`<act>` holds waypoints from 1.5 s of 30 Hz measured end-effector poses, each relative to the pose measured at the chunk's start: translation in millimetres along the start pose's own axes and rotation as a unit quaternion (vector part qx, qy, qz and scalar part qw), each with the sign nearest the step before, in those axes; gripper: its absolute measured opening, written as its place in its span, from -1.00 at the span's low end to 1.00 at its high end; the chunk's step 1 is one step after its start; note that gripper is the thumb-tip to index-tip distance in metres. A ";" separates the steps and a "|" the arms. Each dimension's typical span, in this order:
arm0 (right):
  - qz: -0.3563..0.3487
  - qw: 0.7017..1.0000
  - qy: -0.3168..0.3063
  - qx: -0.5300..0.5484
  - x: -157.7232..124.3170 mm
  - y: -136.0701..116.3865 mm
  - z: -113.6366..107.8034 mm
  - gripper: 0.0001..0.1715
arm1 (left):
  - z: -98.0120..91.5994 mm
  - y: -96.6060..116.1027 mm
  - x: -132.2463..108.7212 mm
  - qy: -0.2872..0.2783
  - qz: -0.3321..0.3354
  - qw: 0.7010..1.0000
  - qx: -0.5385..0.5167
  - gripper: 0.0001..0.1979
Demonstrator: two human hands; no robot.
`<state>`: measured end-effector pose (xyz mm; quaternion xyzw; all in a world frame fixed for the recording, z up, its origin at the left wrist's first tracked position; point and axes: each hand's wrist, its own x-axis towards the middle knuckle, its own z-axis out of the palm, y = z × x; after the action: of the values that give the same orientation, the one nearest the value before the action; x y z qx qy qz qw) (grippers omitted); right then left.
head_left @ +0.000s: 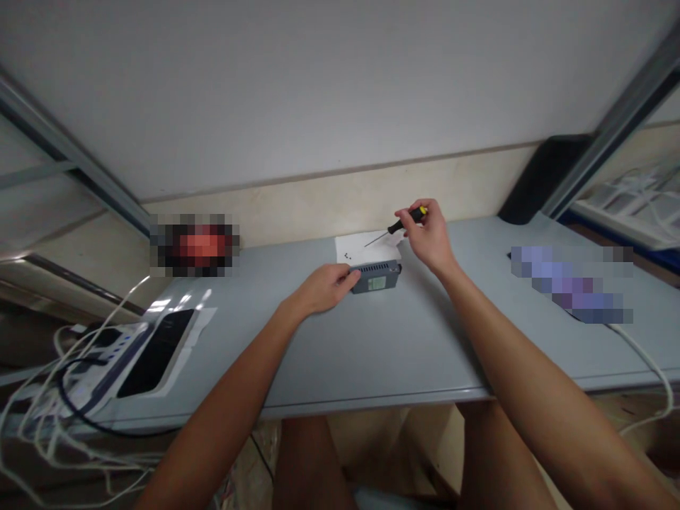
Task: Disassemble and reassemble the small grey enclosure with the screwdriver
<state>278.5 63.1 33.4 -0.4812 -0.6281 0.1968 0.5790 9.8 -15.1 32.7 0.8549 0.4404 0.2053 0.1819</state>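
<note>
Left hand (325,289): fingers and thumb closed on the left end of a box (378,278). Box: dark grey, rectangular, slotted, pale label; at the sheet's near edge. Right hand (429,239): curled round a screwdriver (404,221), black and yellow handle, thin straight shaft; tip beyond the box, contact, I cannot tell. White sheet (351,243): flat, behind the box, partly hidden by it; bears small dark pieces (348,256). Table (372,354): smooth, grey, under the box. Black-faced slab (159,350): well left of the box.
</note>
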 end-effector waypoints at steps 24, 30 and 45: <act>0.095 0.988 -0.014 0.121 -7.9 -14.4 14.2 -0.44 | -16.7 -10.1 -1.8 0.042 0.002 0.999 -0.008 -0.56; 0.085 0.985 0.022 0.149 0.4 -31.5 -3.7 -0.53 | -14.0 0.6 -3.3 0.043 0.035 0.998 -0.017 -0.55; 0.043 0.939 -0.037 0.339 -8.4 -54.3 -3.6 -0.66 | 12.5 -10.9 -0.2 0.094 0.045 0.995 -0.005 -0.37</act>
<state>260.3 30.0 73.6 -0.2754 -0.5237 0.4408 0.6749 8.7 -10.9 16.7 0.8501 0.4153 0.2945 0.1347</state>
